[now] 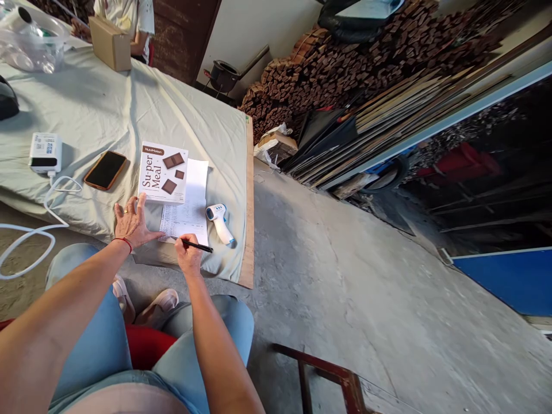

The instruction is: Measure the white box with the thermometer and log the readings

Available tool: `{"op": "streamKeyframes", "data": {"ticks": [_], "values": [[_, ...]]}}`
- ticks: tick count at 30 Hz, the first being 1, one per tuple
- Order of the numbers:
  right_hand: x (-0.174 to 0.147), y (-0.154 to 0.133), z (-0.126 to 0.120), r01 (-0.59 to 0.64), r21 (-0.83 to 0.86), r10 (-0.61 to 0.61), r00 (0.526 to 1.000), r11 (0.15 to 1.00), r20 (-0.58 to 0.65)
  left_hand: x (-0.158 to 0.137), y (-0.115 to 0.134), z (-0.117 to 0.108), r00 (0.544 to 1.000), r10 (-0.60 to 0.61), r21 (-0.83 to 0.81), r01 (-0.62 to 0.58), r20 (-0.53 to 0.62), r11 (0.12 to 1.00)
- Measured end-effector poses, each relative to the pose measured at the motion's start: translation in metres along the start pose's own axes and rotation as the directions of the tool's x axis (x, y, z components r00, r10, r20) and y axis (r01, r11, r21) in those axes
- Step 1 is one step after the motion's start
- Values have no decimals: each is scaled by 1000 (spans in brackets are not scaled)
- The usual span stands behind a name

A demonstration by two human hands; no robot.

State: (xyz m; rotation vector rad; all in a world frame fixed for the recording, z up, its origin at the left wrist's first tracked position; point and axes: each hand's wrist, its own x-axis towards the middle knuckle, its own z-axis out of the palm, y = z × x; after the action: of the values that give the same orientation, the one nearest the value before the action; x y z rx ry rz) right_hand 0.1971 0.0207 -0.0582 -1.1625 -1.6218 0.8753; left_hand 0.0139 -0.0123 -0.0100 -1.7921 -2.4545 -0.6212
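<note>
My right hand [188, 257] grips a black pen [197, 246], its tip near the lower edge of a sheet of paper [196, 198] covered in handwriting. My left hand [134, 221] lies with fingers spread, thumb on the paper's lower left corner and fingertips at the near edge of a white box [163, 172]. That box reads "Su-per Meal", shows brown squares, and covers part of the sheet. Just right of the paper lies a white and blue infrared thermometer [219, 223].
On the cloth-covered table [172, 109] lie a phone [105, 170], a white charger [45, 152] with a cable, a cardboard box [110, 43] and a plastic tub [32, 43]. A person [140, 26] sits opposite. Stacked firewood [310, 75] and a wooden stool [328, 368] are to the right.
</note>
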Motion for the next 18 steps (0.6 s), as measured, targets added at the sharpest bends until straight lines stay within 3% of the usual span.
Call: {"op": "streamKeyframes", "data": {"ticks": [18], "values": [[-1, -1, -2, -1, 6, 1, 1000, 1000, -18, 0, 1, -2, 1000, 7, 6, -7, 20, 1000]]}}
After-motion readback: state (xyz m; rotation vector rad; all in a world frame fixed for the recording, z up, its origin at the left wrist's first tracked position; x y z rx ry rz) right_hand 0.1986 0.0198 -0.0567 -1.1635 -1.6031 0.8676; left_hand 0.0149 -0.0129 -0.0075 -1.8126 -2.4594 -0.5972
